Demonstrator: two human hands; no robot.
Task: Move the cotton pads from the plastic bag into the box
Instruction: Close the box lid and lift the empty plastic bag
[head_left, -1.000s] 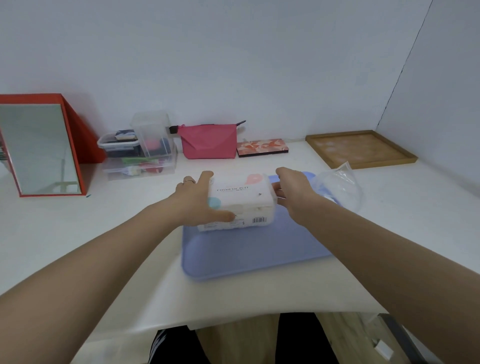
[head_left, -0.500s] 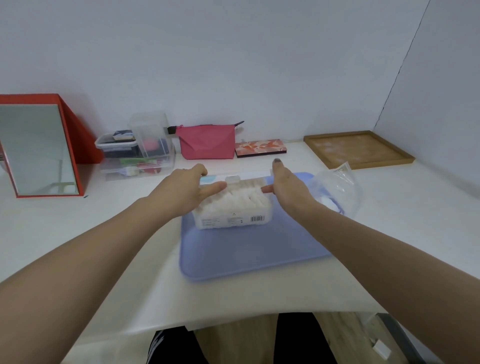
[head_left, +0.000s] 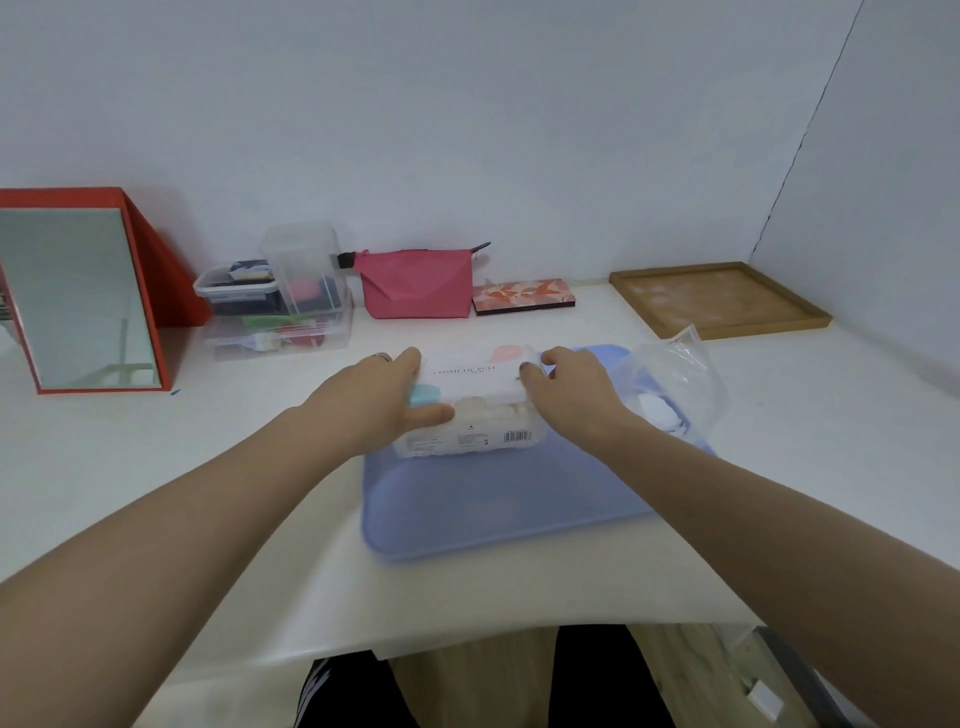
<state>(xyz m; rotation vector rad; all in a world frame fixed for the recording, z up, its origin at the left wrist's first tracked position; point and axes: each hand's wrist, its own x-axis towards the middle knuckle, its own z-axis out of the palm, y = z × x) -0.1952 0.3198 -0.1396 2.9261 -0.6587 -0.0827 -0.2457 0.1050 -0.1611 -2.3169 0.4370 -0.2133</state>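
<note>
A clear plastic box (head_left: 467, 439) full of white cotton pads (head_left: 491, 410) stands at the far end of the blue tray (head_left: 493, 514). Its white printed lid (head_left: 470, 375) lies over the top, slightly raised at the front so the pads show beneath. My left hand (head_left: 382, 400) grips the box's left end, thumb along the front. My right hand (head_left: 571, 387) holds the lid's right edge with its fingertips. A crumpled clear plastic bag (head_left: 680, 364) sits just right of my right hand, with a few white pads (head_left: 660, 413) inside.
Along the back wall stand a red-framed mirror (head_left: 78, 296), stacked clear storage boxes (head_left: 280, 306), a pink pouch (head_left: 415, 286) and a floral palette (head_left: 522, 296). A wooden tray (head_left: 719, 299) lies at the back right. The table's front edge runs near my lap.
Half a second ago the lid stood open with the pads exposed; now it is folded back down over the box. Both hands stayed at the box's ends.
</note>
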